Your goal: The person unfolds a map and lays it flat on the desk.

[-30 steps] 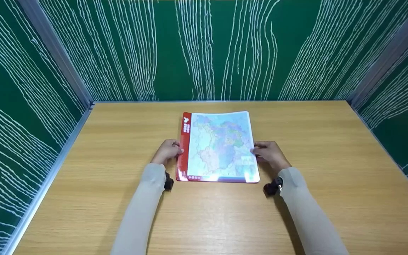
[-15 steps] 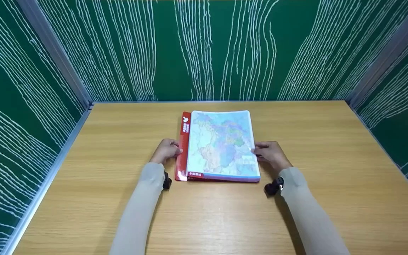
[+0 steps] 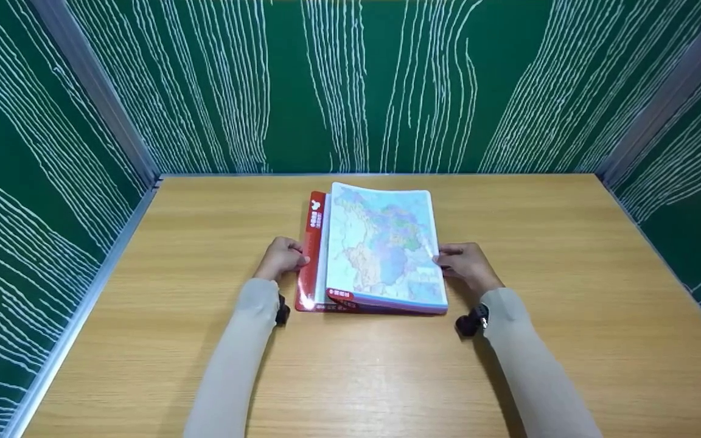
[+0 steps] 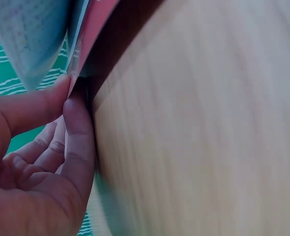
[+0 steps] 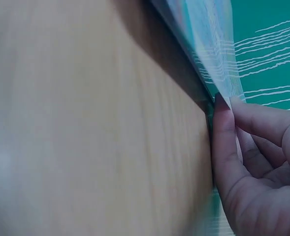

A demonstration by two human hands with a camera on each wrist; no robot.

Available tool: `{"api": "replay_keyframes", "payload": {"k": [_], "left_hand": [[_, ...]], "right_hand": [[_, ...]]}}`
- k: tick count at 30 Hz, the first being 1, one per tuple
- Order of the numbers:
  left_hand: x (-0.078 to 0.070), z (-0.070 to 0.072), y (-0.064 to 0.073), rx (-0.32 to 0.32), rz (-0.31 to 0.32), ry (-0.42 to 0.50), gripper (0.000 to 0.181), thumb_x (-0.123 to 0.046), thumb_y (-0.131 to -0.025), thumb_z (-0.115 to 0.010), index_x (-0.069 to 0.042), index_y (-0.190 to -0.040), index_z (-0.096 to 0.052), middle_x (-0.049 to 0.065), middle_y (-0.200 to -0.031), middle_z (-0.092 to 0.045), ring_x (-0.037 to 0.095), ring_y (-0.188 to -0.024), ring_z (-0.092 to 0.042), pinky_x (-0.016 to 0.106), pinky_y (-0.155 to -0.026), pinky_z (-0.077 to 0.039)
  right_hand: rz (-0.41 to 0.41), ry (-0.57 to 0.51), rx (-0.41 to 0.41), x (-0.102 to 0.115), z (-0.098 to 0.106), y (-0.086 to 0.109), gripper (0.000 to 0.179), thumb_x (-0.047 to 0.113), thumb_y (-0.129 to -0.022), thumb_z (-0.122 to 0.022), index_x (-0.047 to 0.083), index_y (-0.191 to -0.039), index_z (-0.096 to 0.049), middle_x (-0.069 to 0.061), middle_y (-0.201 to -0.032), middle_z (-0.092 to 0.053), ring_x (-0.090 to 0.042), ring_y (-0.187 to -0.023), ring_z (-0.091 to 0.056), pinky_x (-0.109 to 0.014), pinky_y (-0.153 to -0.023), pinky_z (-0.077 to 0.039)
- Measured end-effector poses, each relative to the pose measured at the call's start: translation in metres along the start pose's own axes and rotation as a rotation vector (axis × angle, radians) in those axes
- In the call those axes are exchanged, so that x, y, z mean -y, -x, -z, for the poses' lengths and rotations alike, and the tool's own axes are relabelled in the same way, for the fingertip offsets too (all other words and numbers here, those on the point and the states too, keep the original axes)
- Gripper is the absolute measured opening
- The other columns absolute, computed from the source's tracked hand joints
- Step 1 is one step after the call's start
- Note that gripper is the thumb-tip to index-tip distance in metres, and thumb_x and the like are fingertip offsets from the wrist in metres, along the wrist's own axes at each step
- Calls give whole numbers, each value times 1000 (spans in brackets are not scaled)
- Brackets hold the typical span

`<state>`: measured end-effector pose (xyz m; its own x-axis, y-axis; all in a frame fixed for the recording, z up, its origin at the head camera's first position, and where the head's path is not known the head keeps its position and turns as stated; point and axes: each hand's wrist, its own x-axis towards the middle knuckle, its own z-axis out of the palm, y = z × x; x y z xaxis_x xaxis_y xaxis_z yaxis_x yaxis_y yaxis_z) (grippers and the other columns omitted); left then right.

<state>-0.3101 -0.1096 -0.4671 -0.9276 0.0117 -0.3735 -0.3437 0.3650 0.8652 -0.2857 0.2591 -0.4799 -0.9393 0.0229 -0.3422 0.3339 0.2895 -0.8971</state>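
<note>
A laminated map (image 3: 387,243) lies in the middle of the table in the head view, several layers thick along its near edge. Its upper layer bows up, with the left edge raised off the layer beneath. A red strip (image 3: 313,258) sticks out on the left side. My left hand (image 3: 279,260) pinches this strip between thumb and index finger; the left wrist view shows the red edge (image 4: 96,19) in that pinch. On the opposite side, my right hand (image 3: 467,265) pinches the right edge, thumb on top. The inner layers are mostly hidden.
The wooden table (image 3: 569,292) extends around the map on all sides. Green panels (image 3: 521,79) with white wavy lines stand behind and at both sides, joined by metal posts (image 3: 92,85). A dark wrist device (image 3: 472,322) sits at the right cuff.
My left hand has shifted slightly left with the red strip. The upper layer's left edge has risen and parted from the strip, showing layers beneath. My right hand has stayed almost still.
</note>
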Motion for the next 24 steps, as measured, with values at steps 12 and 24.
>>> {"api": "replay_keyframes", "payload": {"k": [12,24], "left_hand": [[3,9,0,-17,7,-61,15,3,-84,-65,1,-98,-61,9,-95,-56,15,-77,-56,21,-62,-49],[4,17,3,-31,40,-78,22,0,-85,-65,2,-107,-60,15,-107,-59,20,-85,-59,24,-67,-52]], "right_hand": [[55,-12,41,-3,2,1,49,9,-92,-62,-7,-136,-48,-19,-126,-59,-7,-93,-63,-25,-84,-55],[9,44,24,-2,7,2,48,12,-94,-61,0,-138,-49,-23,-136,-54,-22,-115,-60,-30,-91,-54]]}}
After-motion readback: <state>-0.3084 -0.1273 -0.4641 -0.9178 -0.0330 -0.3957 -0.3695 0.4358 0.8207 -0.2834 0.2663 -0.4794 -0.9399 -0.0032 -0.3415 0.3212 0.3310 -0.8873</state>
